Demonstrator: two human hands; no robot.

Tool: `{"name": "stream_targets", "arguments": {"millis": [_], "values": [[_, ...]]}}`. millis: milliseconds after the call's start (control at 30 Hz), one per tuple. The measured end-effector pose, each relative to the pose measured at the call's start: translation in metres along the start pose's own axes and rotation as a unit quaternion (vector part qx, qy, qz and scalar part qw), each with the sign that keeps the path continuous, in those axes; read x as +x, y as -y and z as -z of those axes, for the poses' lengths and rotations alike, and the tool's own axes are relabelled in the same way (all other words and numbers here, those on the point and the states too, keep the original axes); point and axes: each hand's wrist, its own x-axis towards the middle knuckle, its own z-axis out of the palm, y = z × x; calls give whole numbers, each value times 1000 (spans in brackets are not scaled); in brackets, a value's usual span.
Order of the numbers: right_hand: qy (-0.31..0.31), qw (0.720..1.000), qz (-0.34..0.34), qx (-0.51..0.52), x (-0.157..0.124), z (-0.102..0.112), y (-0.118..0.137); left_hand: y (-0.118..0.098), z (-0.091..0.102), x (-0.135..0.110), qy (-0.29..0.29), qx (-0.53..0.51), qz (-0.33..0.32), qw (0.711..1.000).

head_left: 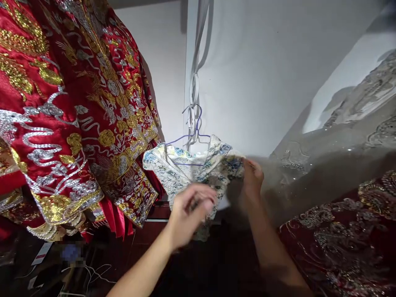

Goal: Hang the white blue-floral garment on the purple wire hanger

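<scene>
A white blouse [182, 175] with a blue and yellow floral print hangs on a purple hanger [197, 131], its V-shaped neckline facing me. My right hand [253, 177] is closed on the end of the blouse's right-hand sleeve and holds it out to the side. In front of the blouse's lower middle is my left hand [190, 216], loosely curled and slightly blurred. A gap shows between its thumb and fingers, with nothing visible held in them. The hand and forearm hide part of the blouse front.
White straps with a ring [194, 88] hang along the wall [262, 74] above the hanger. A red jacket [123, 95] with gold and silver embroidery fills the left. Sheer beaded fabric [297, 165] and a dark red beaded garment [343, 247] are at right. White cables [93, 270] lie low left.
</scene>
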Motion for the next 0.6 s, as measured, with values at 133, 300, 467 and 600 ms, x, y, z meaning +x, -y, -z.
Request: {"name": "stream_targets", "arguments": {"millis": [133, 300, 467, 600], "values": [[-60, 983, 26, -170, -49, -6, -22, 95, 30, 35, -27, 298, 123, 946], [190, 968, -29, -164, -116, -38, -74, 153, 40, 34, -13, 353, 131, 926], [279, 951, -13, -135, -141, -59, -107, 143, 38, 18, -12, 323, 93, 942], [267, 953, 51, -136, -146, -65, -104, 131, 43, 13, -36, 294, 79, 952]]}}
